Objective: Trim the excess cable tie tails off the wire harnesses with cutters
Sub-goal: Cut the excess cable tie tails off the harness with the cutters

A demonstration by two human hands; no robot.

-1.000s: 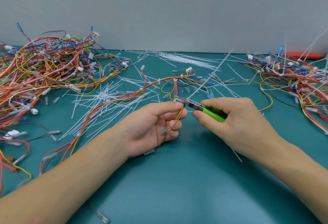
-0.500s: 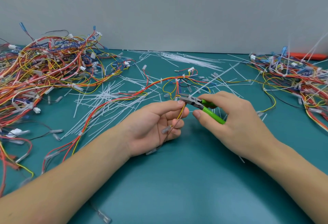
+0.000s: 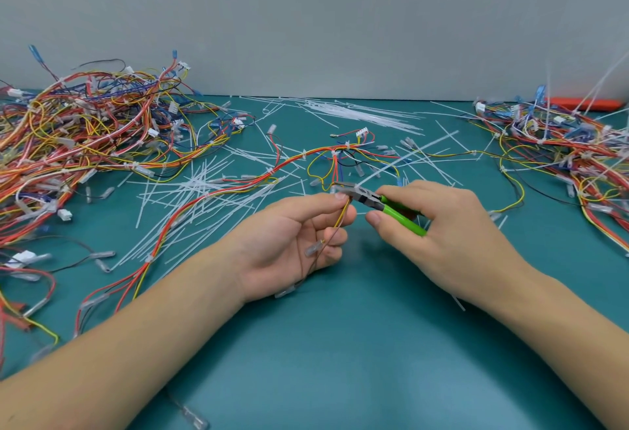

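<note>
My left hand (image 3: 292,242) pinches thin yellow and brown wires of a wire harness (image 3: 238,188) between thumb and forefinger, palm up, at the table's middle. My right hand (image 3: 439,222) grips green-handled cutters (image 3: 384,206), whose metal jaws sit right at my left fingertips. A long white cable tie tail (image 3: 408,154) runs from the jaws up and to the right, lying low over the table. The harness of red, orange and yellow wires trails off to the left and back.
A big tangle of harnesses (image 3: 78,143) lies at the left and another harness pile (image 3: 561,143) at the right, with long tie tails sticking up. Cut white tie tails (image 3: 204,188) litter the teal mat (image 3: 340,344). An orange object (image 3: 585,103) lies by the back wall.
The long white tie tail at the cutter jaws has dropped from pointing steeply upward to lying low over the table. Both hands stay nearly in place.
</note>
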